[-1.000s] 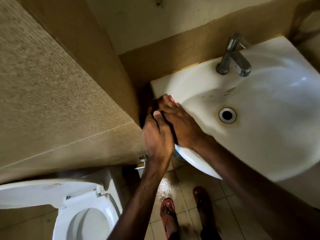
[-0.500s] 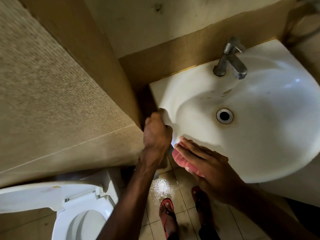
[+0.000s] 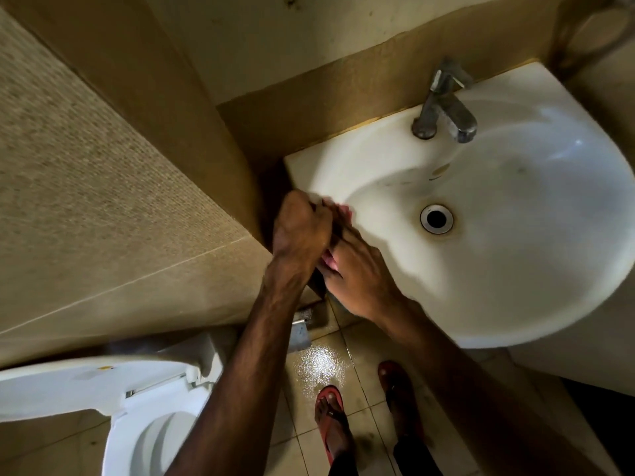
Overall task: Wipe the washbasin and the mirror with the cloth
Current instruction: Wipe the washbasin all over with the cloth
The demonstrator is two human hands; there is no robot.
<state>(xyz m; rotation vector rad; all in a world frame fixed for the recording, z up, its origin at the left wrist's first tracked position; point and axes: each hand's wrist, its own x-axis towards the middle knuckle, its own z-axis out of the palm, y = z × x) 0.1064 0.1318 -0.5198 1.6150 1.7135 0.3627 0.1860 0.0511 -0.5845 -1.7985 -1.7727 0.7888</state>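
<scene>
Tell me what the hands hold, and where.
Right hand presses down on the pink cloth, on the washbasin's left rim. Left hand curls beside it; what it grips cannot be told.

The washbasin (image 3: 515,255) looks like glazed white ceramic, smooth and glossy, with a brownish stain (dull against the glaze) ringing its metal drain (image 3: 436,218). At its back the tap (image 3: 446,111) is greyed metal with little shine. On its left rim the pink cloth (image 3: 344,211) looks soft. Left of the washbasin the wall tile (image 3: 86,166) is matt, rough and speckled. Below the washbasin the floor tiles (image 3: 319,362) shine wet, and the toilet (image 3: 147,438) is glossy white.
</scene>
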